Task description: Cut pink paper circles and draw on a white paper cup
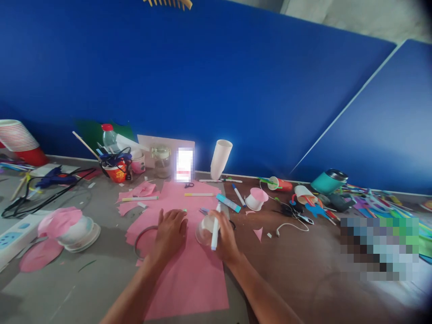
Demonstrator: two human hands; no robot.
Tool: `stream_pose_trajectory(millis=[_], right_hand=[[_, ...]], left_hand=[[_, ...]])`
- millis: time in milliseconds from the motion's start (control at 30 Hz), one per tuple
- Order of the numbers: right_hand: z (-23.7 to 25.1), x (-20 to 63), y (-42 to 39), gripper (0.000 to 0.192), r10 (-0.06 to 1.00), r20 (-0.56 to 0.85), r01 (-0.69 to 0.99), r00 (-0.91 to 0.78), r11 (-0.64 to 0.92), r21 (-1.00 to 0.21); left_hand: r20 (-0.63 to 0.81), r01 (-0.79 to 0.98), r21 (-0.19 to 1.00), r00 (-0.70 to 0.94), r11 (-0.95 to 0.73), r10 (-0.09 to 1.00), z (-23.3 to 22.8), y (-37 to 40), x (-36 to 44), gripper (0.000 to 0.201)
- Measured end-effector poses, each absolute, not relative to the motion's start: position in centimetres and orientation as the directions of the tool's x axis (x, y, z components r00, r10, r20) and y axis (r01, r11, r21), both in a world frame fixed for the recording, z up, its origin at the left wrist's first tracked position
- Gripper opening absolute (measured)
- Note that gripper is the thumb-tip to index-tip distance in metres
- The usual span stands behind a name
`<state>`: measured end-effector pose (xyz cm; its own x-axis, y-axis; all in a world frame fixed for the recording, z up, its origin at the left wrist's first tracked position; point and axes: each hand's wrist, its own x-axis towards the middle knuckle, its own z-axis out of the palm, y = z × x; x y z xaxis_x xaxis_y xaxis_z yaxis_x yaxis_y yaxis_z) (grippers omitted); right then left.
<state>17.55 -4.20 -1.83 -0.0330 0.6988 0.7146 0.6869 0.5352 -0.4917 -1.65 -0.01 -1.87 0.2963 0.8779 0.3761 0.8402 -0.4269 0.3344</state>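
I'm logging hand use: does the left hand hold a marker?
No, the right hand holds the white marker; the left hand rests on pink paper.

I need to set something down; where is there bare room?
Bare: brown tabletop between the right forearm and white cable; grey tabletop between the thin green strip and left forearm. Crowded: along the blue partition.

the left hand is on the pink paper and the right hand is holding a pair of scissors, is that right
Not quite: the item in the right hand is wrong. The head view shows it holding a white marker. The left hand is on the pink paper, as you say.
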Motion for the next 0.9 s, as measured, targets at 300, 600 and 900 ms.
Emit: stream_pose_trajectory(millis=[300,600,900], right_hand=[[-2.2,17.1,-4.0,0.041,0.769,0.639,0.693,-0.039,0.481,-0.537],[-2.1,17.6,-3.8,0.038,0.755,0.655,0.688,0.024,0.464,-0.559],[-2.6,17.5,-3.5,0.041,0.686,0.727,0.663,0.003,0.543,-0.515]], left_hand=[[0.199,0.92,0.154,0.328,-0.36,0.924,-1.7,-0.1,-1.8,0.035],[0.108,0.971,0.15,0.171,-0.186,0.979,-1.3,0.4,-2.4,0.046],[0.234,0.959,0.152,0.201,-0.239,0.951,0.6,-0.5,-5.8,0.042]])
